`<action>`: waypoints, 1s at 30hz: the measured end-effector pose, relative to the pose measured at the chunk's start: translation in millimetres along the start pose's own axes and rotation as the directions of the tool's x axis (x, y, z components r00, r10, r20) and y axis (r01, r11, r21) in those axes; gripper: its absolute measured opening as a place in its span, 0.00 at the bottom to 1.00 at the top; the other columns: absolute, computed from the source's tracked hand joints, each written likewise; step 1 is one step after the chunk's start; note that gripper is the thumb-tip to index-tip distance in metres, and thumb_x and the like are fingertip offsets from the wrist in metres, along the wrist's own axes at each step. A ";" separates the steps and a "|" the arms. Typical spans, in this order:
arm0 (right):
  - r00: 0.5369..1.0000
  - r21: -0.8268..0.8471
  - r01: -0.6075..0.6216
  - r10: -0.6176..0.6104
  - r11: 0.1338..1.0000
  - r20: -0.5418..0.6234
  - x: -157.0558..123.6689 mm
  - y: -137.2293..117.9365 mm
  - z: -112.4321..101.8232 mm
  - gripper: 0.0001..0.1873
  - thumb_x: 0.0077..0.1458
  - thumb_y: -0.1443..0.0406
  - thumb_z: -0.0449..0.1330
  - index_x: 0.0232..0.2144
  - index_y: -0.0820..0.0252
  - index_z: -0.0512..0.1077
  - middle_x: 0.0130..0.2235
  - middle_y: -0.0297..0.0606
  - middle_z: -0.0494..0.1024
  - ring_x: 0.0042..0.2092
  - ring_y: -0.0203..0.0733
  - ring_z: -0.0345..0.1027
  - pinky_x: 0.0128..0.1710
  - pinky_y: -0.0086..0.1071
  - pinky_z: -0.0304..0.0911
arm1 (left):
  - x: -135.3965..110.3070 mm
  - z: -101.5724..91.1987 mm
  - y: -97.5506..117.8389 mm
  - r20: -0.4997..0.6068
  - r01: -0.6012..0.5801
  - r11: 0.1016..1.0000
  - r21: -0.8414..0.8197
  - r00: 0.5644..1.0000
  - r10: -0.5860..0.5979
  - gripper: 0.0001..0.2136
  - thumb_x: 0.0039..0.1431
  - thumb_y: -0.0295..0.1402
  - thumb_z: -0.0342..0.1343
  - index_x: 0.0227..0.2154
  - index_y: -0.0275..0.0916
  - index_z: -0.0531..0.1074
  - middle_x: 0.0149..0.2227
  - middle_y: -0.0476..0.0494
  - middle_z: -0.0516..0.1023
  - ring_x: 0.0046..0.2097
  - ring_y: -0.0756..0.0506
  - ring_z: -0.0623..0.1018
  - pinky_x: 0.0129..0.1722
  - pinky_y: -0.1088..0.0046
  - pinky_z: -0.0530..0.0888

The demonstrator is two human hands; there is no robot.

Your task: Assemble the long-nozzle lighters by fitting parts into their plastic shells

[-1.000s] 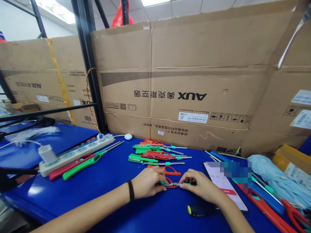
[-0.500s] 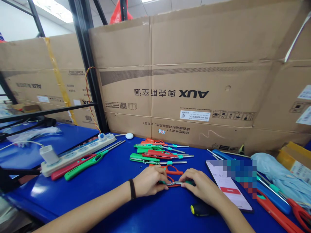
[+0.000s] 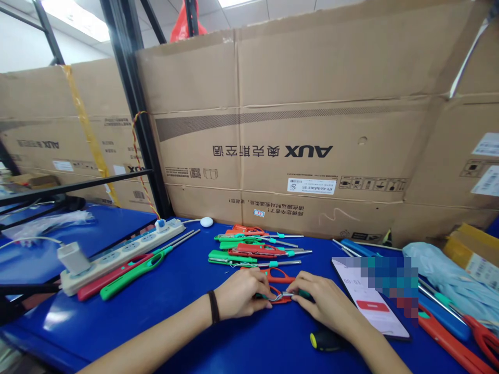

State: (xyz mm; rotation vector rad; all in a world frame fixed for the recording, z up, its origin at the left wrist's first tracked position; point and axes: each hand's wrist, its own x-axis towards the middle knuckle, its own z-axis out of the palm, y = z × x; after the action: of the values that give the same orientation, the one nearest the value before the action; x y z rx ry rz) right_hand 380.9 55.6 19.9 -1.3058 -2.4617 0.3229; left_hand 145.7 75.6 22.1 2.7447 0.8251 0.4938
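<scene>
My left hand [image 3: 239, 293] and my right hand [image 3: 322, 298] rest on the blue table [image 3: 175, 322], fingers curled round one small lighter part [image 3: 281, 297] with a red loop, a green piece and a metal tube between them. My left wrist wears a dark band. Just behind my hands lies a heap of red and green long-nosed lighters [image 3: 253, 246]. A screwdriver with a black and yellow handle [image 3: 325, 341] lies by my right forearm.
A phone [image 3: 370, 301] lies right of my hands. A white power strip [image 3: 125, 252] with a plug and two long lighters [image 3: 128, 267] lie at left. More red and blue lighters [image 3: 448, 332] and a plastic bag [image 3: 448, 283] sit at right. Cardboard boxes [image 3: 292, 130] wall the back.
Both hands stay closed on the same lighter part with only small finger shifts. The camera view has drifted slightly.
</scene>
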 end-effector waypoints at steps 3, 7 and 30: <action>1.000 -0.002 0.012 -0.012 1.000 0.007 -0.5 1.0 0.1 0.11 0.55 0.71 0.56 0.37 0.52 0.74 0.40 0.33 0.75 0.42 0.42 0.71 0.46 0.35 0.61 | -0.3 1.0 -1.5 0.002 0.000 1.000 -0.004 1.000 0.000 0.06 0.56 0.30 0.62 0.37 0.42 0.79 0.35 0.47 0.79 0.36 0.47 0.76 0.37 0.76 0.70; 1.000 -0.004 0.022 -0.022 1.000 0.009 -0.4 2.0 1.4 0.11 0.54 0.72 0.56 0.36 0.52 0.73 0.40 0.32 0.76 0.42 0.41 0.70 0.55 0.41 0.53 | -0.1 3.1 -4.6 0.004 -0.004 1.000 -0.006 1.000 0.004 0.06 0.56 0.30 0.62 0.36 0.41 0.79 0.34 0.47 0.79 0.37 0.46 0.76 0.39 0.75 0.70; 0.998 -0.114 0.023 -0.017 0.993 0.059 0.7 -7.9 8.2 0.13 0.61 0.68 0.53 0.42 0.58 0.77 0.41 0.45 0.78 0.46 0.51 0.71 0.47 0.41 0.63 | -1.2 5.0 -0.6 -0.026 0.014 1.000 0.003 1.000 -0.014 0.05 0.56 0.29 0.60 0.35 0.40 0.79 0.36 0.47 0.80 0.37 0.47 0.77 0.39 0.75 0.71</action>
State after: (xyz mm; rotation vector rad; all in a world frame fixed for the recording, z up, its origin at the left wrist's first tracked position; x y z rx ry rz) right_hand 371.3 51.4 15.2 -1.3340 -2.5745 0.2204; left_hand 146.3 74.8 17.0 2.7392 0.8510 0.5275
